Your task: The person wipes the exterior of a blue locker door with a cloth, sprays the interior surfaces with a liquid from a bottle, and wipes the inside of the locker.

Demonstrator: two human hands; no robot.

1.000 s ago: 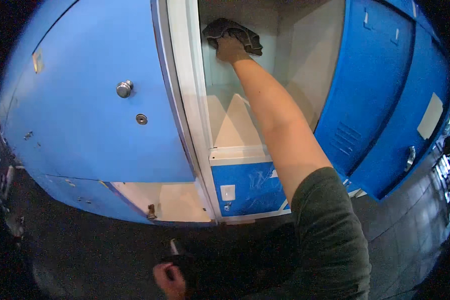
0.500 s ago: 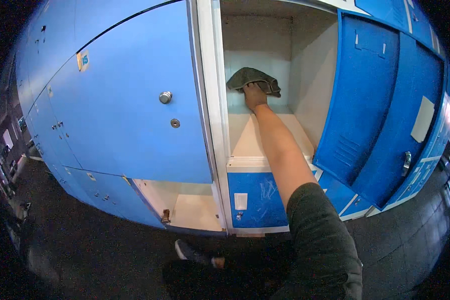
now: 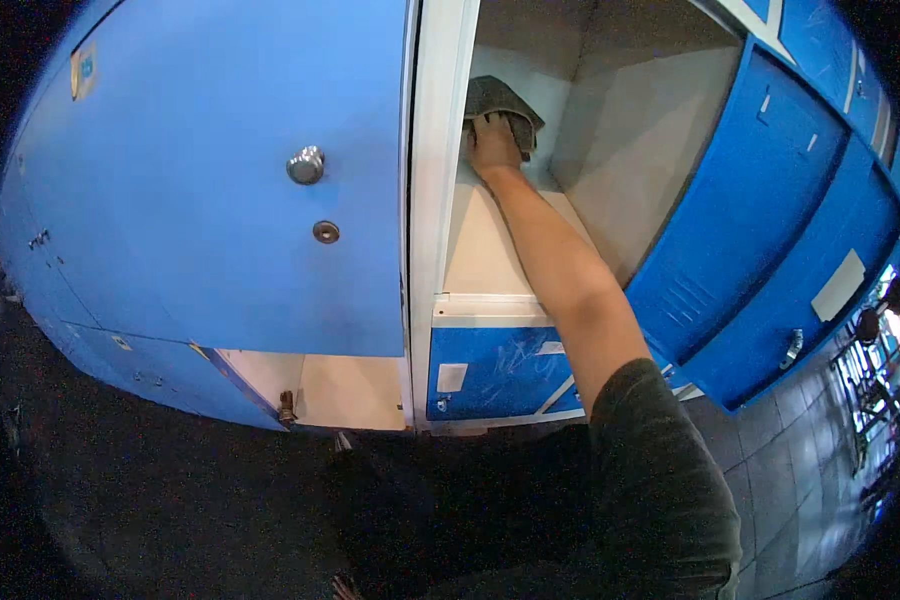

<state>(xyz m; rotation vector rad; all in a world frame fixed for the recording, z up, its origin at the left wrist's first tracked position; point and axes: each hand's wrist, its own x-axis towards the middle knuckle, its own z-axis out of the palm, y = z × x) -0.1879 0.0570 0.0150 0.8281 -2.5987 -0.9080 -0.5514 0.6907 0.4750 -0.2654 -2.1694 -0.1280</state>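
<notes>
My right hand (image 3: 493, 147) reaches deep into an open locker compartment (image 3: 495, 262), its fingers closed on a dark olive-grey cloth (image 3: 500, 97). Bunched up, the cloth lies against the back wall, near the left side; the white door frame cuts off its left end. My bare forearm crosses above the pale compartment floor. At the bottom edge of the picture shows a small skin-toned patch, perhaps the fingers of my left hand (image 3: 345, 587); it is too dark and cut off to make out its grip.
The compartment's blue door (image 3: 740, 220) hangs open on the right. A closed light-blue door (image 3: 220, 200) with a round knob (image 3: 305, 165) fills the left. Below it, a lower compartment (image 3: 355, 385) stands open with a small brown object (image 3: 287, 408) at its edge. Dark floor lies beneath.
My right hand and the cloth have shifted left across the compartment's back wall. The view has moved closer to the lockers and turned slightly. A skin-toned patch has appeared at the bottom edge.
</notes>
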